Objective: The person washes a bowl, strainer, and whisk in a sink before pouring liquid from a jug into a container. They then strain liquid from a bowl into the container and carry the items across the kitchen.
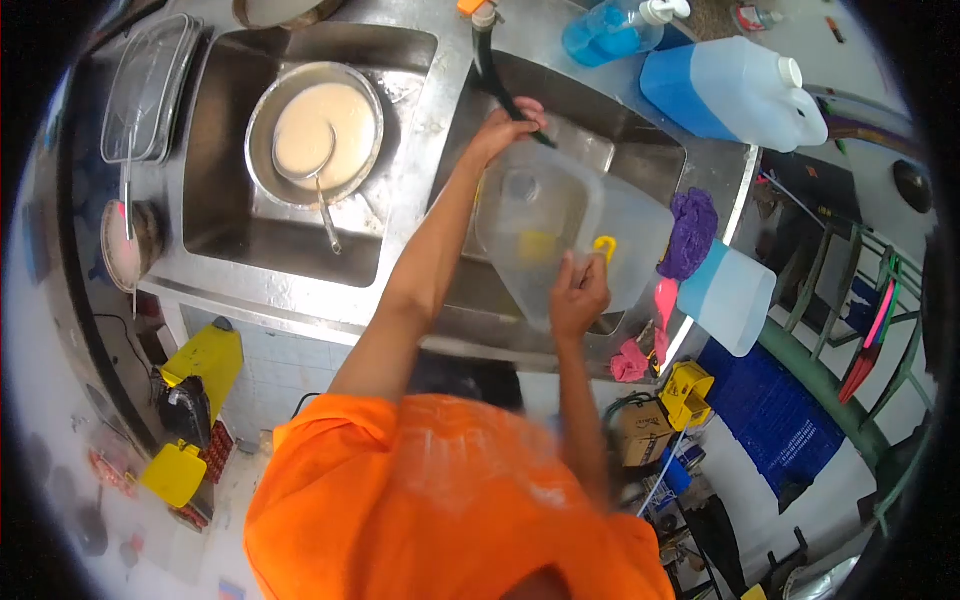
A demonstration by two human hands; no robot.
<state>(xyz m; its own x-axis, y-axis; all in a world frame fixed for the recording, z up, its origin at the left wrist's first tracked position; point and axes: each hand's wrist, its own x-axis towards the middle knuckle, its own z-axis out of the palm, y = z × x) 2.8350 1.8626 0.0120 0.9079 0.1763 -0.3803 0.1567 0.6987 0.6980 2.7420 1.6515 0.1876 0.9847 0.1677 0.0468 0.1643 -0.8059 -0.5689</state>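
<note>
A large translucent plastic container (630, 215) is tilted over the right sink basin (460, 290). My right hand (580, 295) pinches its near rim, close to a small yellow piece (605, 246). At the container's far end, my left hand (512, 130) is closed around a dark hose (488, 70) that hangs from the tap. The hose's end points down by the container's edge. Whether water runs from it cannot be made out.
In the left basin (215, 150) a metal pot (255, 130) holds beige liquid and a ladle (325, 215). Blue-liquid bottles (700, 90) stand behind on the right. A purple cloth (690, 235) and a blue-tinted container (728, 298) lie along the right edge.
</note>
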